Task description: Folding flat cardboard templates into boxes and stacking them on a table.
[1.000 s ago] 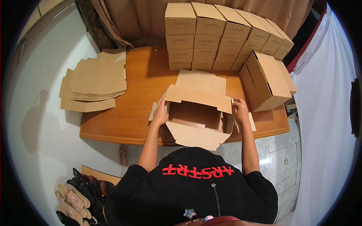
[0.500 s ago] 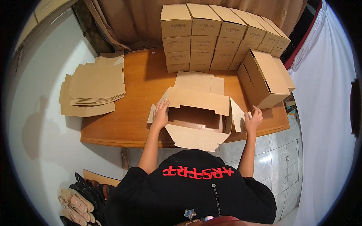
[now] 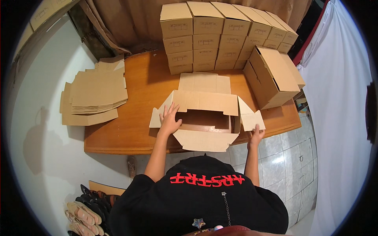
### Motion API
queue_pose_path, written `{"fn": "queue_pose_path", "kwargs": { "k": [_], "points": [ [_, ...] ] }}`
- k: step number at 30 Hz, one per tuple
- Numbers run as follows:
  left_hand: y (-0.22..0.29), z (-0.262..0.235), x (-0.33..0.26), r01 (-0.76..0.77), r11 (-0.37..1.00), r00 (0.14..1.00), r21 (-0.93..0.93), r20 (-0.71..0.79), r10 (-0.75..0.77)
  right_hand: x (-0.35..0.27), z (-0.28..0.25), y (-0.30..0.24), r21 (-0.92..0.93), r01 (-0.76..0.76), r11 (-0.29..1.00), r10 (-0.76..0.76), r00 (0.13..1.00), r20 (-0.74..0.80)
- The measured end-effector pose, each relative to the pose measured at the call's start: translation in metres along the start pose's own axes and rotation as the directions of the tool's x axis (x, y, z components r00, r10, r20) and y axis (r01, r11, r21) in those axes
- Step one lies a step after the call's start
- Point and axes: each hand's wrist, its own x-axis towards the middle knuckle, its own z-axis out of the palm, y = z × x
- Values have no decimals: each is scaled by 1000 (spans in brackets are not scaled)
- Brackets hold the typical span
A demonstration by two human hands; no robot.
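Observation:
In front of me at the table's near edge is a partly folded cardboard box (image 3: 205, 138), its top open toward me and its flaps spread out. My left hand (image 3: 170, 120) lies on the box's left side with its fingers apart, the tips at the upper left corner. At the right, my right hand (image 3: 256, 137) pinches the lower edge of the right side flap (image 3: 252, 119), one fingertip showing on top of it. The other fingers of that hand are mostly hidden. A long back flap (image 3: 204, 83) stretches away over the tabletop.
A pile of flat cardboard blanks (image 3: 98, 90) lies on the wooden table (image 3: 143, 70) at the left. Stacked closed boxes (image 3: 206, 43) line the back, and larger boxes (image 3: 271, 80) stand at the right. Shoes (image 3: 84, 210) are on the floor at lower left.
My right hand has come down and slightly left to the edge of the right flap, which now spreads farther out. My left hand stays at the box's left side. The whole view has shifted slightly.

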Motion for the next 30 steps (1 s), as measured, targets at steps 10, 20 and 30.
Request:
{"fn": "queue_pose_path", "kwargs": {
  "k": [10, 20, 30],
  "points": [
    [39, 20, -6, -204, 979, 971, 23, 134, 199, -12, 42, -12, -305, 362, 881, -290, 922, 256],
    [39, 31, -5, -154, 978, 986, 140, 79, 144, -29, 70, -38, -328, 710, 624, -239, 572, 784],
    [56, 28, -2, -158, 980, 978, 123, 155, 139, -21, 101, -32, -551, 712, 436, -196, 672, 714]
  ]
}}
